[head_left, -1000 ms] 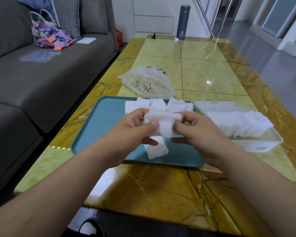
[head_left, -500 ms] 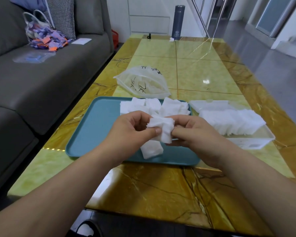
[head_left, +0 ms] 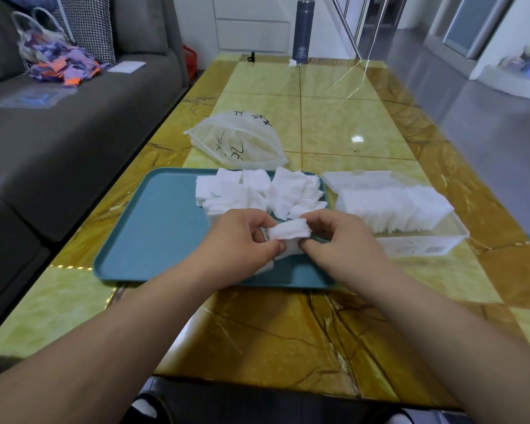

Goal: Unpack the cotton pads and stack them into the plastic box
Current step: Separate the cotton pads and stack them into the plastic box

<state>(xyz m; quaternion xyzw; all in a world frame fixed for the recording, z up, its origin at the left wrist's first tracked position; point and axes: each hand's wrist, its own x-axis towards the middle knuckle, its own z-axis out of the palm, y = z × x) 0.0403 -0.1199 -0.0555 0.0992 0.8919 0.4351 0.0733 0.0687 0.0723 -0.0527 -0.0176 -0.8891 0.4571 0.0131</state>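
Both hands pinch one small bundle of cotton pads [head_left: 288, 232] over the teal tray [head_left: 153, 228]: the left hand [head_left: 242, 240] on its left end, the right hand [head_left: 340, 240] on its right end. More loose pads [head_left: 257, 191] lie on the tray. Just beside it on the tabletop [head_left: 288, 332], the plastic box [head_left: 426, 244] holds a row of pads.

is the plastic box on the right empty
No, the plastic box beside the tray holds a row of white cotton pads.
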